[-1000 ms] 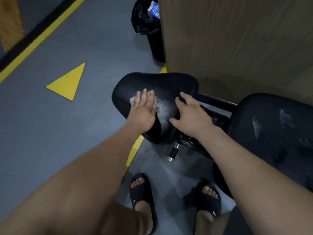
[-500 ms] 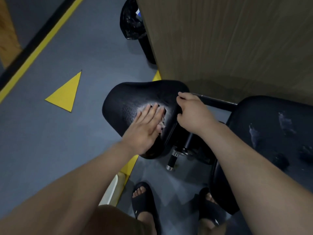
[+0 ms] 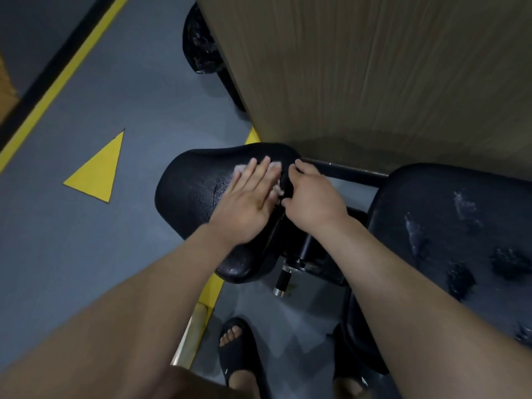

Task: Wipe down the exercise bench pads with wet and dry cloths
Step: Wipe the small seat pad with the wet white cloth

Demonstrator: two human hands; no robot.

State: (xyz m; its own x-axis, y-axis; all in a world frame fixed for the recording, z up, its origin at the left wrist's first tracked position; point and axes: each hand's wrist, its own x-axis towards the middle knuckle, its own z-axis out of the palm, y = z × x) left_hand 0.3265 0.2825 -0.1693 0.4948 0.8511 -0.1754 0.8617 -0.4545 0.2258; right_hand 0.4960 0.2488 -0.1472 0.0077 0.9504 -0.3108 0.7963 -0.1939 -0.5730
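Panelled wall (image 3: 374, 82) stands close behind the bench; no concern noted there. Large pad (image 3: 449, 214), at right, shows torn patches in its covering; a wet cloth dragged across them would likely snag and push water into the padding. Small pad (image 3: 190, 194), at centre, glistens where wiped; its far left part looks drier and could be missed. Left hand (image 3: 247, 205) lies flat, fingers straight, pressing the cloth onto the small pad; right hand (image 3: 313, 197) is curled over that pad's right edge, apparently steadying it; the two hands sit just beside each other. Cloth (image 3: 240, 169) is pale and mostly hidden under the left palm; whether the right fingertips also catch its corner cannot be told. Risks: the cloth may slip out from under a flat palm at the pad's edge; the pad may shift if the right grip loosens. Pull-pin (image 3: 281, 280) beneath could be knocked.
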